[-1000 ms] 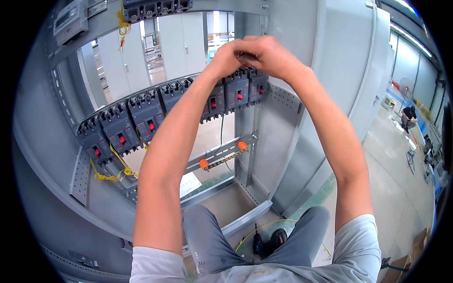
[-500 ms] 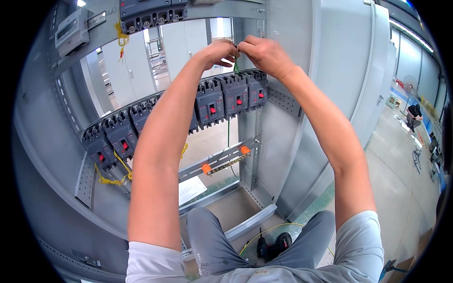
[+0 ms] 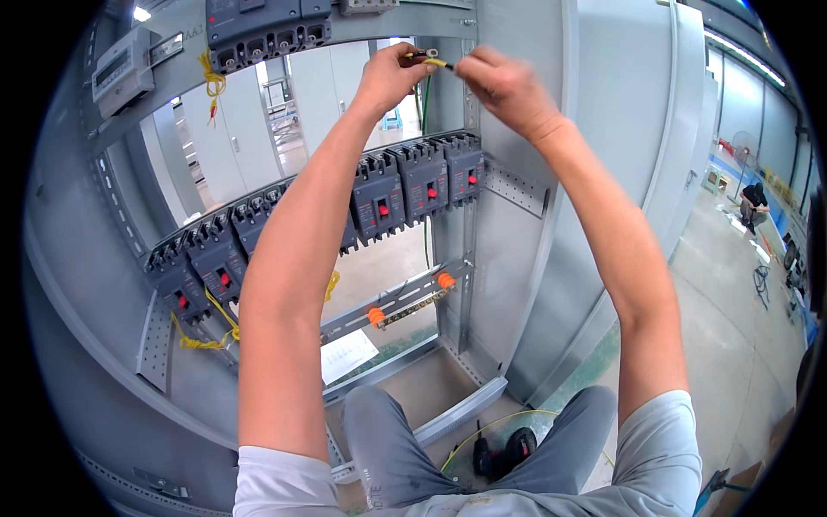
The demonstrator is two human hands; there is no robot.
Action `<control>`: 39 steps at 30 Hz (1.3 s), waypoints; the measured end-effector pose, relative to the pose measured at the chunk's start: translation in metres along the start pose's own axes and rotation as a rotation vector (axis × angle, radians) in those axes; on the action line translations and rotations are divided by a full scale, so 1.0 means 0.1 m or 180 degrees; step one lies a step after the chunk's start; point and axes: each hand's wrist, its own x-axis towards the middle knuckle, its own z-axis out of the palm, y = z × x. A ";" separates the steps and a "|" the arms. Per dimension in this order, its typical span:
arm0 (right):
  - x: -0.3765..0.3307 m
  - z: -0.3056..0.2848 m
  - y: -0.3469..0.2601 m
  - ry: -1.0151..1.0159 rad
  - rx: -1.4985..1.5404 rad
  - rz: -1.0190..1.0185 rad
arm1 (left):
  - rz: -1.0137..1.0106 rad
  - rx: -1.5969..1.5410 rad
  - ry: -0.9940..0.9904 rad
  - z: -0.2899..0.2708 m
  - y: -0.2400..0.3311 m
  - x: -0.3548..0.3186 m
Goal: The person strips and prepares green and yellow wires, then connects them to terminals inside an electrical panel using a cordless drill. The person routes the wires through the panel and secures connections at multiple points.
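Observation:
My left hand (image 3: 389,79) is raised above the row of circuit breakers, its fingers pinched on a yellow-green wire (image 3: 440,63). A ring terminal (image 3: 432,53) with a black sleeve sticks out past those fingertips. Close by on the right, my right hand (image 3: 510,90), slightly blurred, is closed at a dark end of the wire. Green wire (image 3: 426,102) hangs down from my hands, behind the breakers. Below them, the circuit breaker (image 3: 424,183) with a red toggle sits among several alike on a rail.
A busbar (image 3: 418,308) on orange insulators (image 3: 376,317) is mounted lower down. Tied yellow wires (image 3: 215,79) hang near a meter (image 3: 123,73) at upper left. A power drill (image 3: 504,452) lies on the floor between my legs. Another person (image 3: 754,207) crouches far right.
Both hands have risen, and my right hand has moved away from the left. The ring terminal and the yellow part of the wire now show between them.

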 end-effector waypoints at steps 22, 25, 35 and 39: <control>-0.35 0.30 -0.49 0.1075 0.3404 0.3627 | 0.0153 0.1150 -0.1470 -0.07 0.53 -0.39; -0.34 0.33 -0.54 0.1216 0.3552 0.3758 | 0.0249 0.0971 -0.1457 -0.05 0.48 -0.44; -0.55 0.32 -0.59 0.1439 0.3644 0.3278 | -0.0107 0.0786 -0.1192 -0.01 0.45 -0.53; -0.53 0.26 -0.63 0.1325 0.3644 0.3053 | -0.0248 0.0913 -0.1049 -0.02 0.46 -0.55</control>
